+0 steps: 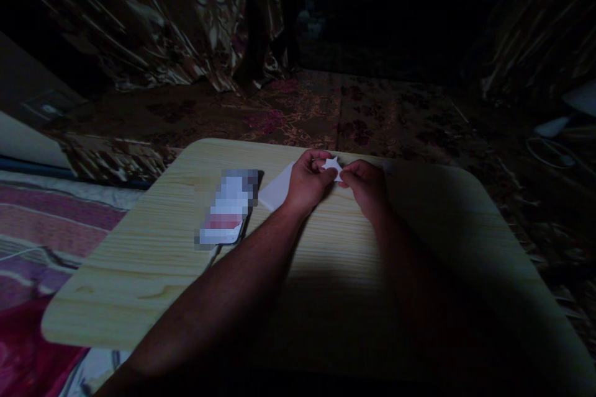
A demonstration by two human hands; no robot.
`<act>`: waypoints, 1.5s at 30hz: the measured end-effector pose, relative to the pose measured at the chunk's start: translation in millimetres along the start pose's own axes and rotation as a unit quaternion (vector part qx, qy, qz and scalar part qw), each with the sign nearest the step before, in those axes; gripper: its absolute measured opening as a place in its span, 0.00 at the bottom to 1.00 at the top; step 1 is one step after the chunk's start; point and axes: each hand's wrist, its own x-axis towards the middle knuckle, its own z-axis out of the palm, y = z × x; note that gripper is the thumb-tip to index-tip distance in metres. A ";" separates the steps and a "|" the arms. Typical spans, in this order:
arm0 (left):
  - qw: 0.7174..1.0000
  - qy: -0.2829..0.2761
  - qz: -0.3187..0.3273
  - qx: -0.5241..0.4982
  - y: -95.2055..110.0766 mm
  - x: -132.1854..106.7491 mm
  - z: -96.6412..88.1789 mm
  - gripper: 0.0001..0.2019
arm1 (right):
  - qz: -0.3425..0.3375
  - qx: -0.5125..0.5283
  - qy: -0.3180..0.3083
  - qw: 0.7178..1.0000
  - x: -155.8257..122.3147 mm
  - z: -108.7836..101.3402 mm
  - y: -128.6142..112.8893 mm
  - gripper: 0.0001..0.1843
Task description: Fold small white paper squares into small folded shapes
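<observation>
Both my hands meet near the far edge of a light wooden table. A small white folded piece of paper is pinched between them. My left hand has its fingers curled round the paper's left side. The fingers of my right hand are closed on its right side. A flat white sheet of paper lies on the table just left of my left hand, partly hidden by it.
A phone-like object, blurred out, lies on the table left of the white sheet, with a cable running off the near edge. Patterned fabric covers the floor beyond. Striped bedding lies at the left. The right side is very dark.
</observation>
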 end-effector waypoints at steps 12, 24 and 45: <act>1.000 -0.007 -0.019 -0.007 3.1 -1.8 2.0 0.21 | -0.019 -0.031 0.000 0.999 -0.5 -2.1 0.6 0.07; 1.000 -0.014 -0.026 0.011 3.4 -2.2 2.0 0.21 | -0.019 -0.059 0.017 0.998 1.1 -2.6 0.4 0.08; 0.999 -0.017 -0.023 0.034 0.5 -1.2 1.0 0.21 | -0.037 -0.079 0.019 0.996 -0.6 -2.9 -2.6 0.08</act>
